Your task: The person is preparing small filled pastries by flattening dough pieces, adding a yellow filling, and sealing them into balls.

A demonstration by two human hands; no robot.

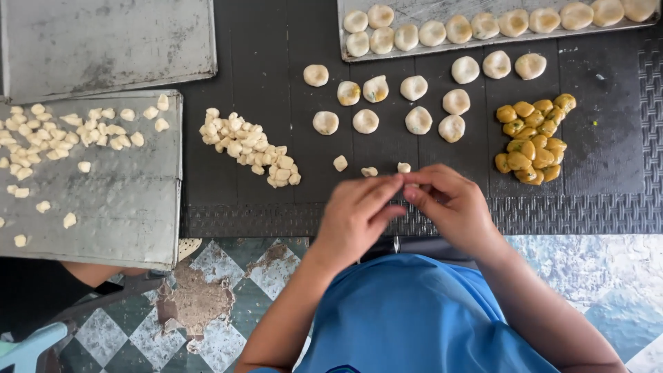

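My left hand and my right hand meet fingertip to fingertip over the near edge of a dark mat. They pinch something small between them, mostly hidden by the fingers; it may be a bit of pale dough. Just beyond the fingers lie three small dough bits. Farther off sit several round filled dough balls. A heap of yellow filling balls is at the right, and a pile of small cut dough pieces at the left.
A metal tray at the top holds rows of finished dough balls. A grey tray at the left carries scattered small dough pieces, with another bare tray behind it. Below are a checkered floor and my blue shirt.
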